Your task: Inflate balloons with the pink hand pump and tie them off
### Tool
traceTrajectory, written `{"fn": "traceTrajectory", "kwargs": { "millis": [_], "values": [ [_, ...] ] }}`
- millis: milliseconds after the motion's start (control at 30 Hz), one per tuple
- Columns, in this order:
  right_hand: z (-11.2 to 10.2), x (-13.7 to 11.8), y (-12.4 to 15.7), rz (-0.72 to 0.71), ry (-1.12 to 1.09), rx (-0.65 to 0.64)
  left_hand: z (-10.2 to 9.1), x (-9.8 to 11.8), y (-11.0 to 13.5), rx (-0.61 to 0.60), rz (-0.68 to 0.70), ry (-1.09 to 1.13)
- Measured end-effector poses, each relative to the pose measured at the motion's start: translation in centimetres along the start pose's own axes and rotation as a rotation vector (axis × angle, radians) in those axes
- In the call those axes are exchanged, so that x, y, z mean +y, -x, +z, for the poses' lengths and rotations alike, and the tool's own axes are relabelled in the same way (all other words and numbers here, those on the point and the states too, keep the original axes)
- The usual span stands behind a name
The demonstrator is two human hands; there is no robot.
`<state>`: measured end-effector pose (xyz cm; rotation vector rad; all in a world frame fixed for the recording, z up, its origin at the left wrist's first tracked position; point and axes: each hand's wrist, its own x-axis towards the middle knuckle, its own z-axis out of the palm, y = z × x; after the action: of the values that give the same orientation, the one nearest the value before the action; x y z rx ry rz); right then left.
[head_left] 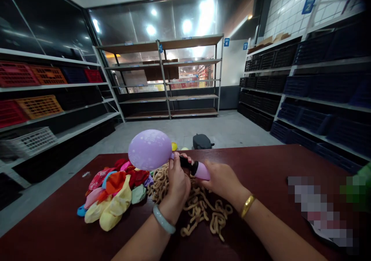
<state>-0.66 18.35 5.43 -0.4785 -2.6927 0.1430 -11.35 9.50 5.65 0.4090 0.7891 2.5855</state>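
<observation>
A swollen lilac balloon (150, 149) with pale printed marks points up and left, its neck at the fingertips of my left hand (178, 180). That hand is closed around the balloon's neck and the black end of a balloon hand pump (202, 171). My right hand (223, 178) grips the pump's purple part from the right. Beneath both hands lies a heap of tan, twisted, cord-like pieces (198, 211). To the left is a pile of limp, uninflated balloons (116, 193) in red, yellow, pink, blue and green. The exact join of balloon and nozzle is hidden by my fingers.
The dark red table (261, 230) spans the foreground. A blurred-out flat item (321, 211) lies at its right. Beyond the far edge, a dark grey object (203, 141) is on the floor. Shelves with red and orange crates (43, 104) stand left, dark crates (307, 122) right.
</observation>
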Motion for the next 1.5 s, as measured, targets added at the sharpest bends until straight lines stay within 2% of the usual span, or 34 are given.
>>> {"fn": "traceTrajectory", "kwargs": {
  "millis": [133,400,500,633,800,967,1067,1267,1400,1500],
  "values": [
    [0.1,0.2,-0.2,0.011,-0.049,-0.030,-0.1,1.2,-0.9,-0.029,0.011,-0.035],
    [-0.1,2.1,-0.7,-0.003,-0.039,-0.084,-2.4,6.8,-5.8,0.092,0.168,-0.012],
    [-0.2,2.8,-0.7,-0.040,-0.031,-0.062,-3.0,7.9,-6.6,0.102,0.188,0.024],
    [0.1,3.2,-0.6,-0.054,-0.005,-0.026,-3.1,7.2,-6.4,0.091,0.189,0.047],
    [0.4,3.2,-0.5,-0.037,0.040,-0.030,-2.9,4.3,-5.5,0.081,0.134,0.035],
    [0.1,2.2,-0.3,-0.033,0.028,-0.017,-1.7,1.1,-2.7,0.053,0.053,-0.013],
    [0.2,1.2,-0.1,-0.034,-0.008,-0.001,-0.8,0.0,-0.8,0.015,0.005,-0.029],
    [0.5,0.1,0.0,-0.016,-0.070,0.001,0.0,0.2,0.1,-0.012,0.035,-0.049],
    [0.5,0.0,-0.1,0.004,-0.113,-0.022,0.1,1.1,-0.8,-0.028,0.051,-0.078],
    [0.3,0.3,-0.3,0.021,-0.120,-0.059,-0.4,2.7,-2.3,-0.003,0.096,-0.069]
  ]
}}
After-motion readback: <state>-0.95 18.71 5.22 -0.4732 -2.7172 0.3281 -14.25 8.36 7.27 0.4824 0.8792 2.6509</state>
